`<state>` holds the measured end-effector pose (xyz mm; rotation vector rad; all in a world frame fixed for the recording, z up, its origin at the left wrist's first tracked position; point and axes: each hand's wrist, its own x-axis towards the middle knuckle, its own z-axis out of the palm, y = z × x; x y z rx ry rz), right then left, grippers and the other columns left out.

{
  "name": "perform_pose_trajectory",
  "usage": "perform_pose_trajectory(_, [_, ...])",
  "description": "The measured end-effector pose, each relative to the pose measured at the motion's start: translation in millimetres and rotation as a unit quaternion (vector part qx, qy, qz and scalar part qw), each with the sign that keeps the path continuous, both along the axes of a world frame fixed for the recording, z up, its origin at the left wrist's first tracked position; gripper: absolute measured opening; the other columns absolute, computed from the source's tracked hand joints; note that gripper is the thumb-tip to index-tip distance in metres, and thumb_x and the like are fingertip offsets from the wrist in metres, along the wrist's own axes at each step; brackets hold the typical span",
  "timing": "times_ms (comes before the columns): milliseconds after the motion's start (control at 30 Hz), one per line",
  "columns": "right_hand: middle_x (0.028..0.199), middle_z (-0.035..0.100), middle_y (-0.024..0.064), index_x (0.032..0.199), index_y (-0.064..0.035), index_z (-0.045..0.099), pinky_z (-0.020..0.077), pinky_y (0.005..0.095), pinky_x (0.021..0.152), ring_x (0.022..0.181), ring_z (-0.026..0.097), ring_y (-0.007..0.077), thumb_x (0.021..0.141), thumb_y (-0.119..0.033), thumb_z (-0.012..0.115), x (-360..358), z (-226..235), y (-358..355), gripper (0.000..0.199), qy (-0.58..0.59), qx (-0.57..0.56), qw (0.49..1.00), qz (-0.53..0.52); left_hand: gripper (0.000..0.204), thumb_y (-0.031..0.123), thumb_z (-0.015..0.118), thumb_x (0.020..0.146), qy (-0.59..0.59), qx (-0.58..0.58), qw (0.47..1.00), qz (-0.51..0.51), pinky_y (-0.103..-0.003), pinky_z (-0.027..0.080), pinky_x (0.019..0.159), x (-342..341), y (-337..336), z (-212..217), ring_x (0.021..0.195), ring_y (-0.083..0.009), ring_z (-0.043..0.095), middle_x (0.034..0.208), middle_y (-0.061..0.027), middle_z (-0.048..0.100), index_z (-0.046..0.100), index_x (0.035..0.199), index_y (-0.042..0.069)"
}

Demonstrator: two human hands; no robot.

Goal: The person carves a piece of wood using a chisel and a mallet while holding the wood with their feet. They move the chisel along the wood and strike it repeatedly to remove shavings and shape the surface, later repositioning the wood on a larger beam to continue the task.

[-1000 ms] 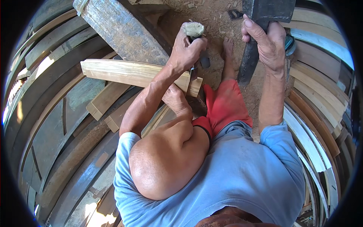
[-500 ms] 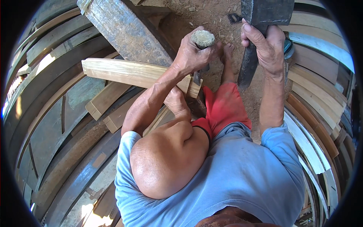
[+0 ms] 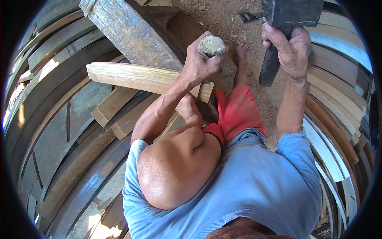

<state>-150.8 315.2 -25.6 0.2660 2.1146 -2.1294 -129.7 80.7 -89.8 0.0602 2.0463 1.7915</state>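
The left hand (image 3: 201,63) is clenched around the handle of a chisel-like tool; only its frayed, mushroomed butt end (image 3: 212,45) shows above the fist, and the blade below the fist is hidden. The fist sits directly over the near end of a pale curved wooden slat (image 3: 139,77), which runs from under that hand out to its left side. Whether the tool's edge touches the slat cannot be told.

The right hand (image 3: 288,49) is closed tightly around the dark handle (image 3: 270,67) of a heavy mallet. Its dark block-shaped head (image 3: 296,12) stands above the hand, at the top edge of the view, and the handle's lower end projects below the fist. The mallet head is level with, and to the right of, the tool butt, apart from it.

Between the two hands lies a bare dirt floor (image 3: 223,20) strewn with wood chips. A bare foot (image 3: 240,53) rests on it just right of the left hand, above a leg in red shorts (image 3: 236,113).

Beyond the left hand a thick weathered grey beam (image 3: 127,32) runs diagonally. Below and left of that hand, shorter wooden offcuts (image 3: 115,103) lie under the pale slat. Stacks of curved grey staves (image 3: 59,131) fill the area to the left; similar curved staves (image 3: 338,103) are stacked outside the right hand. No containers are in view.
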Motion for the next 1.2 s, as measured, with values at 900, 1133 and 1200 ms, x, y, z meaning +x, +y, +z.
perform_pose_trajectory(900, [0.090,0.071,0.0166,0.105,0.0001,0.067,0.0527,0.0394,0.080,0.081,0.066,0.0260,0.083,-0.016,0.066,-30,-28,-2,0.026,-0.042,0.294,0.922,0.249,0.020,0.015,0.076,0.090,-0.008,-0.045,0.998,-0.041,-0.030,0.053,0.075,-9,9,-27,0.081,-0.0095,0.062,0.086,-0.0026,0.070,0.067,0.102,0.003])
perform_pose_trajectory(1133, [0.093,0.067,0.0277,0.100,0.0029,0.067,0.0522,0.0463,0.083,0.087,0.067,0.0421,0.079,-0.026,0.066,-3,-68,0,0.036,0.001,0.409,0.840,0.356,0.015,0.011,0.074,0.085,-0.027,-0.043,0.998,-0.033,-0.030,0.053,0.069,18,8,-52,0.074,-0.0096,0.060,0.079,-0.0022,0.067,0.063,0.092,0.004])
perform_pose_trajectory(1200, [0.094,0.068,0.0278,0.100,0.0026,0.067,0.0525,0.0453,0.084,0.088,0.068,0.0415,0.080,-0.027,0.068,17,-79,3,0.036,-0.013,0.299,0.914,0.274,0.014,0.009,0.074,0.086,-0.018,-0.013,1.000,-0.015,-0.029,0.051,0.066,23,-5,-51,0.072,-0.0084,0.058,0.077,0.0011,0.063,0.062,0.089,0.005])
